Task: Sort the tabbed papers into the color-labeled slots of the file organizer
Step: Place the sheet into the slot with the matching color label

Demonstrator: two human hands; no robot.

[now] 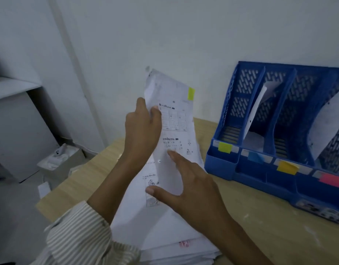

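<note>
Above the paper stack (164,243), left hand (141,127) pinches a printed sheet (174,119) (yellow-green tab (191,93)), right hand (193,186) loose-fingered.

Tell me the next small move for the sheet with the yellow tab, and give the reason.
Probably carry the sheet, pinched in the left hand, right to the file organizer and lower it into the leftmost slot. Its yellow tab matches that slot's yellow label, and the slot looks empty.
</note>
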